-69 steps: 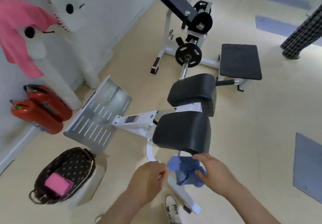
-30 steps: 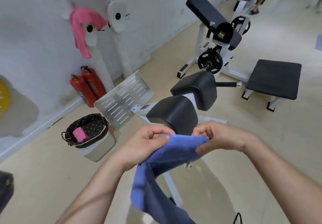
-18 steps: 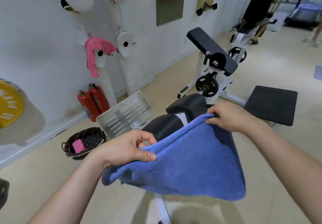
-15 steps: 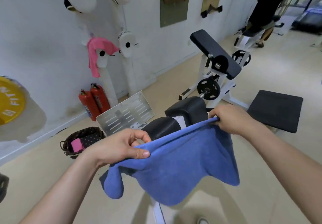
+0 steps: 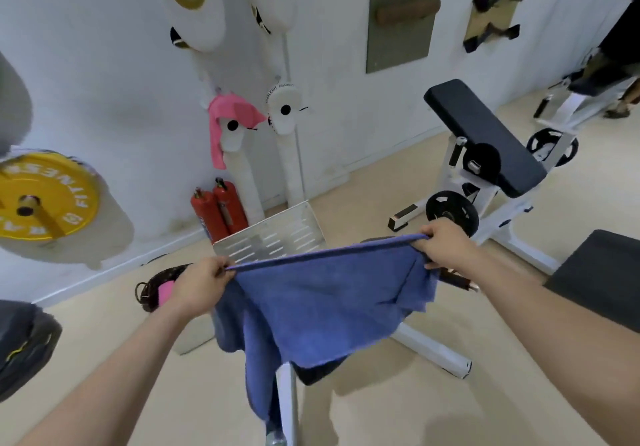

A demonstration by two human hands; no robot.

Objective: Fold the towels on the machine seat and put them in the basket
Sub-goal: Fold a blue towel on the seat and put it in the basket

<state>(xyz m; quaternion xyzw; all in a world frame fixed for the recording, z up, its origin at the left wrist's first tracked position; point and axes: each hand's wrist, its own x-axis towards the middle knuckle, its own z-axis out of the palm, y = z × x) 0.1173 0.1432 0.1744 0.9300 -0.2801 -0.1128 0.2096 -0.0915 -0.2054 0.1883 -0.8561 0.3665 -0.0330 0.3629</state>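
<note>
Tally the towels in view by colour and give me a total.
Blue: 1, the blue terry towel pinched by the left hand and right hand.
Pink: 2, the pink draped towel on the white wall pad and the pink folded towel in the dark woven basket.
Total: 3

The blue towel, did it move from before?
Yes. The blue towel rose and spread: earlier bunched low at the near edge of the machine seat, now stretched in front of it between the left hand and right hand.

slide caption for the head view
Left hand and right hand pinch the top corners of a blue terry towel, stretched wide.
</note>
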